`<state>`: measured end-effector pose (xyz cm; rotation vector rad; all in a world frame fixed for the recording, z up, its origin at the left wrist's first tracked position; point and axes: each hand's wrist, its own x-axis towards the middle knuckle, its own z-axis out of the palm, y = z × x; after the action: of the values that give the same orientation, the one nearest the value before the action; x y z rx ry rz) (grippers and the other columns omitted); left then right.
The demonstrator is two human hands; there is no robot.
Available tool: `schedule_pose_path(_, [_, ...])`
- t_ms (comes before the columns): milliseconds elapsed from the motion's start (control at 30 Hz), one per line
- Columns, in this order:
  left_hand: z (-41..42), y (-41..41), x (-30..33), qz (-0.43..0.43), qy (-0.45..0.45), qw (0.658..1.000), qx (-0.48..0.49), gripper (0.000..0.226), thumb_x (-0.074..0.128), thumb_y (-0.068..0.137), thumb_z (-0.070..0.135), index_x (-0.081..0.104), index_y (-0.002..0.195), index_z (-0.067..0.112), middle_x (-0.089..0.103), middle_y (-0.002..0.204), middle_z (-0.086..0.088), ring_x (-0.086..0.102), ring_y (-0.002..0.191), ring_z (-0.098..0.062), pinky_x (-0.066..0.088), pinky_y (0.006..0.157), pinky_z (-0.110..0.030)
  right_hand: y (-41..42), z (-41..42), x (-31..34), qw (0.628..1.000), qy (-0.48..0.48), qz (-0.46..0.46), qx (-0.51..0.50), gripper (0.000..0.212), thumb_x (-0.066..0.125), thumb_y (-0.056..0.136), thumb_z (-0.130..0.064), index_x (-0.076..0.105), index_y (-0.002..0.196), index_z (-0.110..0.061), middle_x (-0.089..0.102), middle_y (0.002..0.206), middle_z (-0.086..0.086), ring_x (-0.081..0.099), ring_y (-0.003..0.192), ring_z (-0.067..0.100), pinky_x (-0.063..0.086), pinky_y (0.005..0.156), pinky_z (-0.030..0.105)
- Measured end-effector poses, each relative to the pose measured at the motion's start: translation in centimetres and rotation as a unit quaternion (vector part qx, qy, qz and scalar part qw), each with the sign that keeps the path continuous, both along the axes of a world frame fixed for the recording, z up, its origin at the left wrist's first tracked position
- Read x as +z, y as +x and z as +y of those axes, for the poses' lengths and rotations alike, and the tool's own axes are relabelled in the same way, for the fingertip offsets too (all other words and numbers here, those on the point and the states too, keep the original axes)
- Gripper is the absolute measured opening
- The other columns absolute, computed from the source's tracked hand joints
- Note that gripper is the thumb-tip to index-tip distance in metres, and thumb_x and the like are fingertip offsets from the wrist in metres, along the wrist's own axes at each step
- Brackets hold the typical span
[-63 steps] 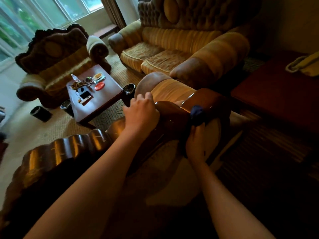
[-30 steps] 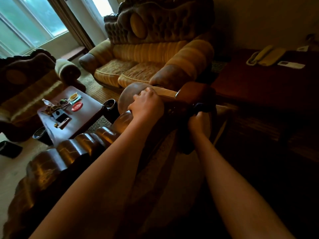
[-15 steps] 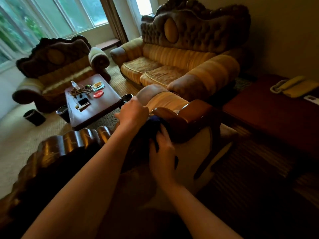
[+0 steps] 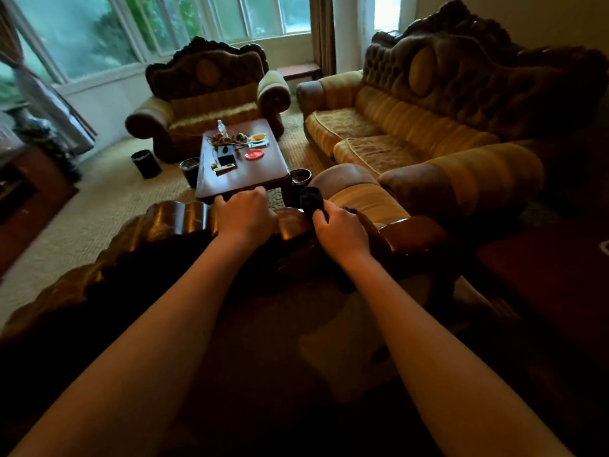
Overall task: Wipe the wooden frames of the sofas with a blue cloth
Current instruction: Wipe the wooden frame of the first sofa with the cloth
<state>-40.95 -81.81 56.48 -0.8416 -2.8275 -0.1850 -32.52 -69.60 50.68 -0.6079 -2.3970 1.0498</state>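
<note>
Head: right hand (image 4: 339, 230) grips cloth (image 4: 312, 200) (dark) on frame (image 4: 178, 217).

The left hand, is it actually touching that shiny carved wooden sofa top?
Touching. In the head view the left hand rests on the carved wooden frame, fingers curled over its far edge, while the right hand holds the blue cloth.
</note>
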Motion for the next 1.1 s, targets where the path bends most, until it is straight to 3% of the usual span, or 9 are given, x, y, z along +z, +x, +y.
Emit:
schedule_pose_path(167, [0.5, 0.9, -1.3, 0.046, 0.05, 0.998, -0.014, 0.015, 0.044, 0.088, 0.011, 0.057, 0.094, 0.007, 0.065, 0.092, -0.013, 0.061, 0.091, -0.032, 0.031, 0.105, -0.05, 2.6, -1.5, -2.7, 0.995, 0.001, 0.093, 0.025, 0.031, 0.041, 0.098, -0.02, 0.057, 0.124, -0.011, 0.062, 0.122, 0.007, 0.055, 0.116, 0.019, 0.044, 0.101, 0.038])
schedule_pose_path(300, [0.5, 1.0, -2.3, 0.064, 0.225, 0.972, -0.034, 0.02, 0.045, 0.086, 0.002, 0.062, 0.098, 0.003, 0.067, 0.092, -0.015, 0.062, 0.09, -0.03, 0.037, 0.102, -0.051, 2.5, -2.8, -3.4, 0.992, 0.056, 0.101, 0.058, 0.042, 0.038, 0.095, -0.024, 0.05, 0.134, -0.011, 0.048, 0.141, 0.003, 0.033, 0.138, 0.015, 0.022, 0.114, 0.035])
schedule_pose_path(500, [0.7, 1.5, -2.1, 0.122, 0.302, 0.944, -0.045, 0.023, 0.049, 0.081, -0.007, 0.066, 0.097, -0.003, 0.068, 0.087, -0.02, 0.062, 0.087, -0.033, 0.046, 0.094, -0.045, -2.0, -2.5, 0.5, 0.976, 0.162, -0.007, 0.146, 0.036, 0.033, 0.098, -0.034, 0.057, 0.123, -0.025, 0.054, 0.134, -0.006, 0.041, 0.131, 0.013, 0.023, 0.111, 0.047])
schedule_pose_path(667, [0.6, 1.3, -2.2, 0.137, 0.298, 0.943, -0.051, 0.023, 0.047, 0.082, -0.004, 0.065, 0.095, 0.0, 0.067, 0.086, -0.018, 0.061, 0.087, -0.032, 0.042, 0.09, -0.037, -5.1, -0.3, 3.3, 0.973, 0.054, -0.128, 0.183, 0.027, 0.035, 0.098, -0.035, 0.06, 0.104, -0.028, 0.064, 0.104, 0.002, 0.059, 0.099, 0.021, 0.046, 0.091, 0.044])
schedule_pose_path(733, [0.6, 1.3, -2.3, 0.131, 0.31, 0.941, -0.046, 0.023, 0.045, 0.084, -0.002, 0.065, 0.096, 0.002, 0.067, 0.087, -0.016, 0.061, 0.087, -0.029, 0.04, 0.09, -0.033, -5.2, 0.3, 3.5, 0.977, 0.013, -0.128, 0.173, 0.021, 0.037, 0.096, -0.035, 0.055, 0.087, -0.03, 0.061, 0.093, 0.002, 0.059, 0.094, 0.023, 0.048, 0.088, 0.044])
schedule_pose_path(800, [0.5, 1.1, -2.4, 0.124, 0.318, 0.939, -0.034, 0.024, 0.044, 0.085, -0.002, 0.065, 0.096, 0.003, 0.067, 0.087, -0.015, 0.061, 0.086, -0.028, 0.038, 0.089, -0.031, -4.5, 0.5, 3.3, 0.98, -0.012, -0.115, 0.162, 0.022, 0.037, 0.096, -0.033, 0.057, 0.089, -0.025, 0.061, 0.093, 0.003, 0.059, 0.093, 0.024, 0.047, 0.086, 0.043])
schedule_pose_path(933, [0.6, 1.1, -2.4, 0.137, 0.228, 0.964, -0.023, 0.021, 0.043, 0.084, -0.001, 0.06, 0.096, 0.004, 0.062, 0.084, -0.013, 0.057, 0.08, -0.028, 0.039, 0.083, -0.033, -0.8, 0.8, 1.0, 0.983, 0.041, -0.043, 0.176, 0.031, 0.038, 0.098, -0.028, 0.056, 0.123, -0.023, 0.059, 0.122, 0.0, 0.051, 0.116, 0.017, 0.039, 0.098, 0.04])
schedule_pose_path(1000, [0.8, 1.0, -2.4, 0.135, 0.126, 0.983, -0.004, 0.017, 0.043, 0.086, 0.004, 0.056, 0.096, 0.005, 0.061, 0.086, -0.013, 0.056, 0.081, -0.028, 0.039, 0.083, -0.036, 0.9, 0.8, -0.2, 0.98, 0.054, -0.014, 0.19, 0.038, 0.038, 0.1, -0.028, 0.045, 0.138, -0.027, 0.044, 0.144, -0.005, 0.031, 0.137, 0.012, 0.023, 0.112, 0.039])
schedule_pose_path(1100, [0.9, 0.7, -2.3, 0.113, 0.043, 0.993, 0.018, 0.015, 0.047, 0.088, 0.01, 0.053, 0.102, 0.007, 0.064, 0.094, -0.013, 0.06, 0.091, -0.032, 0.04, 0.086, -0.039, 1.8, 0.7, -0.9, 0.98, 0.05, -0.017, 0.193, 0.042, 0.037, 0.101, -0.029, 0.036, 0.143, -0.029, 0.032, 0.151, -0.01, 0.016, 0.143, 0.009, 0.01, 0.116, 0.045])
